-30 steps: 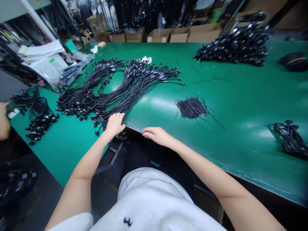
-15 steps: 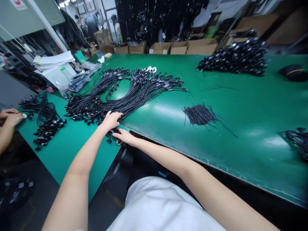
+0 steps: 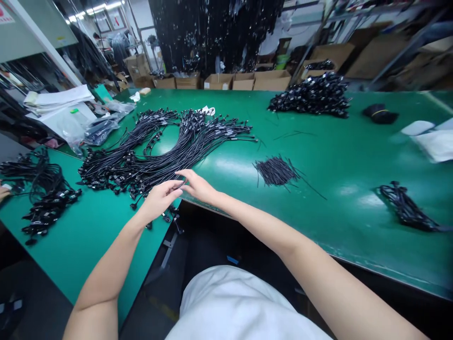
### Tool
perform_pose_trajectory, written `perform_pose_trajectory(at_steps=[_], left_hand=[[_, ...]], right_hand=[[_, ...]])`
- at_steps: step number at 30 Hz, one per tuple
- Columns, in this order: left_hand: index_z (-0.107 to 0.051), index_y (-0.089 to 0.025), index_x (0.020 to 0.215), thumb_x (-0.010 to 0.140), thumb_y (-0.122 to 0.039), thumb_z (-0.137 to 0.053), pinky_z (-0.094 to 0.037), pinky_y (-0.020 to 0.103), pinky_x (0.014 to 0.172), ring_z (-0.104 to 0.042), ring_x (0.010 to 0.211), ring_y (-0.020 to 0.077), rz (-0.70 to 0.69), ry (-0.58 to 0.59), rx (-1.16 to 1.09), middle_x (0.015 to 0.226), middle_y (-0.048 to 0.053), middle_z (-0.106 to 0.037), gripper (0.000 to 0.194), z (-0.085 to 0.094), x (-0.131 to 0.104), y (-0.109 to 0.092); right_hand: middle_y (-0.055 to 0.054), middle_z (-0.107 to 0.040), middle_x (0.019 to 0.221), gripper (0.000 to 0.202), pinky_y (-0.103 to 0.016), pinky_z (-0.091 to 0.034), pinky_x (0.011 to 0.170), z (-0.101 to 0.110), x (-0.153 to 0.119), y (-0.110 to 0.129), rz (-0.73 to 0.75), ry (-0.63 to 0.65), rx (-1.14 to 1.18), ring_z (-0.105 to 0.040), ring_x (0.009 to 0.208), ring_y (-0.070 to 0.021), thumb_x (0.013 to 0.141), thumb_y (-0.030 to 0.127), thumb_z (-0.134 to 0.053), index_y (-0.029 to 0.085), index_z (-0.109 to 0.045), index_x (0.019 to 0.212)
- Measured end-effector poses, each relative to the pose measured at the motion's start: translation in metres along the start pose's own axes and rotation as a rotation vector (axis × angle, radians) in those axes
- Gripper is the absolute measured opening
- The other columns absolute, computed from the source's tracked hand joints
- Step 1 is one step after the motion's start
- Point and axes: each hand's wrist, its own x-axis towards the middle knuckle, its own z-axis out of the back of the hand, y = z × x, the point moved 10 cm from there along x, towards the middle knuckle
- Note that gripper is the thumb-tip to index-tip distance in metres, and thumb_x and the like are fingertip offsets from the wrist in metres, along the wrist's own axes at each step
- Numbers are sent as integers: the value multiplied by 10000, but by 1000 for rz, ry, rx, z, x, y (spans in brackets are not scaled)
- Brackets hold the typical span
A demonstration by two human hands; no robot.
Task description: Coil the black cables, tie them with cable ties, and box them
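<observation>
My left hand [image 3: 160, 202] is closed at the near edge of the green table, its fingertips close to those of my right hand [image 3: 201, 188]. Between them runs a thin dark length of black cable [image 3: 182, 183], pinched from both sides; the fingers partly hide it. Black plug ends [image 3: 171, 215] hang below my hands over the table edge. Just beyond lies a large spread of black cables [image 3: 173, 160] with connectors on both ends and pale grey labels. A heap of short thin black strips [image 3: 276, 171] rests right of my hands.
A co-worker's hand [image 3: 4, 191] shows at the left edge beside another cable bundle [image 3: 49, 198]. On the green table [image 3: 339, 156] are a pile of black connectors [image 3: 311, 97], a banded black bundle [image 3: 380, 114] and a coiled cable bundle [image 3: 406, 208]. Cardboard boxes [image 3: 272, 80] stand behind.
My view has swung to the right. My hands have lifted off the plug ends at the table corner and come together, fingertips pinching. More plug ends now show hanging below them.
</observation>
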Motion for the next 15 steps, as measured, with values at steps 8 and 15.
perform_pose_trajectory(at_steps=[8,15], left_hand=[[-667,-179,1007,800,-472,-623,-340,226,483,-454,545,127,323,-190,-7,694,10,-583,361,76,-60,56],[-617,-184,731,769,-422,-727,-315,183,409,-410,424,60,157,-349,-654,546,-36,-444,265,103,-116,29]], right_hand=[[-101,-634,961,153,-260,-420,757,39,54,-7,-18,117,-396,-600,884,-187,958,169,-493,132,-637,922],[-50,-626,844,397,-294,-391,729,128,24,135,580,-391,-593,-548,778,-160,1051,334,-265,146,-600,951]])
